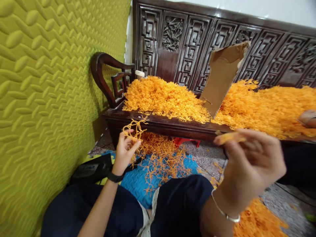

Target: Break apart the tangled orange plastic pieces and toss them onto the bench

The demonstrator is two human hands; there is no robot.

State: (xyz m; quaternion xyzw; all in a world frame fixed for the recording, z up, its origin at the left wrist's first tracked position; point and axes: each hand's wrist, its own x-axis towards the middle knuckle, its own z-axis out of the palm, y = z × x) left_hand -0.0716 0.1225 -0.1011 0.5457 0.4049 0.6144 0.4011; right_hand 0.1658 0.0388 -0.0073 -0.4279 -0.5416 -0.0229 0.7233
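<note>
My left hand (pixel 126 148), with a black band at the wrist, pinches a thin, branching orange plastic frame (pixel 135 130) just in front of the bench edge. Nearer the camera and blurred, my right hand (pixel 254 158) is closed with thumb and finger on a small orange plastic piece (pixel 232 137); its exact kind cannot be made out. Beyond the left hand, a heap of small yellow-orange plastic pieces (pixel 163 98) covers the left part of the bench. Below it, many bare branching orange strips (pixel 163 158) lie tangled on the floor.
A cardboard sheet (pixel 219 75) stands between the left heap and a second orange heap (pixel 266 105) on the dark carved bench (pixel 158 122). Another person's hand (pixel 308 118) is at the right edge. A red stool (pixel 187 141), blue mat (pixel 135 181) and yellow padded wall (pixel 49 98) surround my legs.
</note>
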